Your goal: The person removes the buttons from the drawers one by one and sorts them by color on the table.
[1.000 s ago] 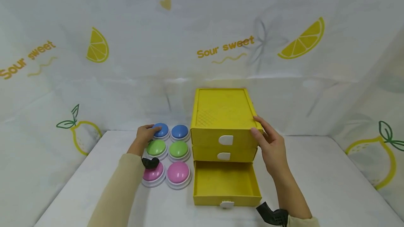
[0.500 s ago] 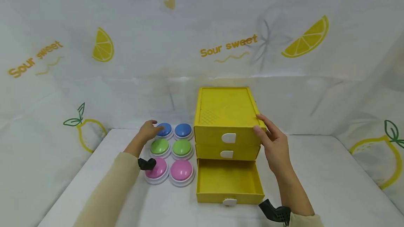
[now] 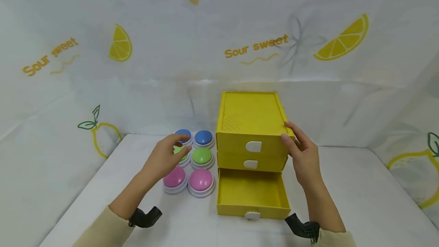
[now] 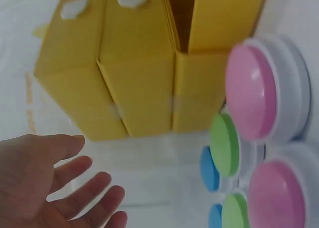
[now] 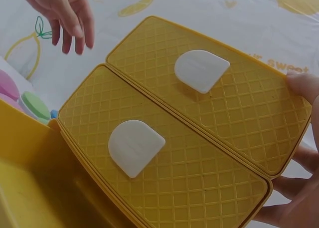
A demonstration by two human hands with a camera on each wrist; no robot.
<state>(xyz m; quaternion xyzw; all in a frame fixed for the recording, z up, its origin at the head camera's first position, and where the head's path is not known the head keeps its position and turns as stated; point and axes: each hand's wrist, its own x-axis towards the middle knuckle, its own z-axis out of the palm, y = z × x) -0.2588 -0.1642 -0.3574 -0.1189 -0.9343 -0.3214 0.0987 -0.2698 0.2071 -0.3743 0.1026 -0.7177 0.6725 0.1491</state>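
A yellow three-drawer storage box (image 3: 252,111) stands on the white table, its bottom drawer (image 3: 236,209) pulled out and bare inside. The upper two drawers, each with a white tab handle (image 5: 137,147), are closed. My right hand (image 3: 306,159) holds the box's upper right front corner, thumb on the front and fingers along the side. To the left of the box are push buttons in blue (image 3: 203,137), green (image 3: 201,156) and pink (image 3: 201,180), paired in rows. My left hand (image 3: 164,158) hovers over the left column, fingers loosely bent and holding nothing, partly covering a green button.
A white cloth (image 3: 164,102) printed with lemons hangs behind and beside the table (image 3: 343,186). Black wrist camera mounts (image 3: 145,217) sit on both forearms. The pulled-out drawer juts toward the front of the table.
My left hand has left the far-left blue button and come back toward me, raised. The right hand stays on the box corner. The head view has shifted slightly.
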